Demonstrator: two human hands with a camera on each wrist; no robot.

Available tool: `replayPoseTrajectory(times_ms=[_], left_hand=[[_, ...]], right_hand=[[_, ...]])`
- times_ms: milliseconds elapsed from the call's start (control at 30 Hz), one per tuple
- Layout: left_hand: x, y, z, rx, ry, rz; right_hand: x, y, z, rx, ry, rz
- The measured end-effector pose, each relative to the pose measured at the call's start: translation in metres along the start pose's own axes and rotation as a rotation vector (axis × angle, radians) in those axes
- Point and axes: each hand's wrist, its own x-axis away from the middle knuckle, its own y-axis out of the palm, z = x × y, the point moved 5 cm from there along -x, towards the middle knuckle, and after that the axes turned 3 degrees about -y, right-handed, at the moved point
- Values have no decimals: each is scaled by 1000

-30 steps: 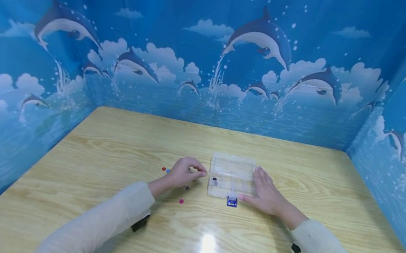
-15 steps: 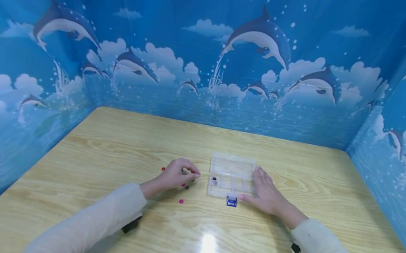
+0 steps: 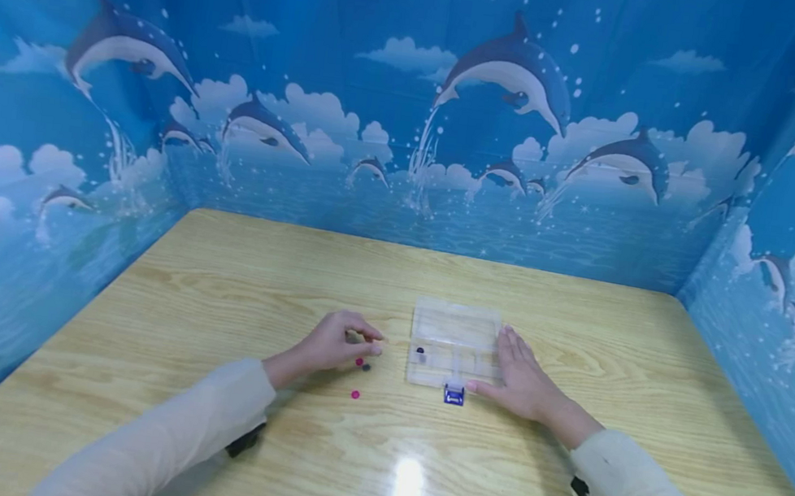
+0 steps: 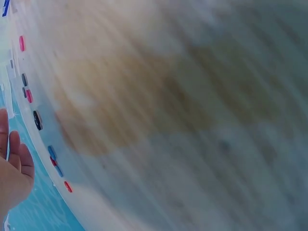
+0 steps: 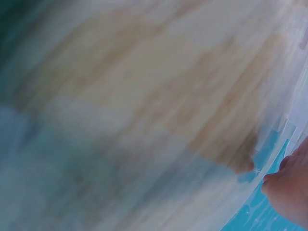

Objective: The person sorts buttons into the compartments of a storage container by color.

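Observation:
A clear plastic box [image 3: 452, 378] lies with its lid [image 3: 458, 321] folded back; a blue clasp [image 3: 453, 395] sticks out at its front. One dark button [image 3: 420, 350] rests in its left compartment. My right hand [image 3: 523, 383] lies along the box's right side with straight fingers, thumb at the front corner. Left of the box, my left hand [image 3: 338, 341] is low over the table, thumb and index fingertips slightly apart. Close by are a pink button [image 3: 359, 361] and a grey button [image 3: 366, 367]; another pink button [image 3: 354, 394] lies nearer the front.
In the left wrist view, a black button [image 4: 37, 120], a blue button [image 4: 52, 152] and a red button [image 4: 68, 186] lie in a loose row with several others. The wooden table [image 3: 526, 475] meets a blue dolphin-print curtain [image 3: 407, 159] at the back and sides.
My left hand has moved left from the box's edge to the scattered buttons, its fingers parting slightly. My right hand and the box have stayed still.

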Motion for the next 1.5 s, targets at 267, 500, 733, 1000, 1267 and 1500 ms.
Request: replayPoseTrajectory(times_ms=[267,500,733,1000,1267,1500], left_hand=[[5,-4,-2,-35,13,-39],[5,-6,-7,-59,28,-62],[8,-5,-11,-86,66,-70],[8,-2,-16,-109,92,-79],[8,-2,-18,-121,123,-68],[10,-3,-15,-178,145,-50]], right_hand=[[0,0,0,-14,3,-3],[0,0,1,-21,5,-4],[0,0,0,-20,2,-1],[1,-2,-3,-24,-1,0],[1,-2,-2,-29,7,-10],[0,-1,-2,-34,10,-14]])
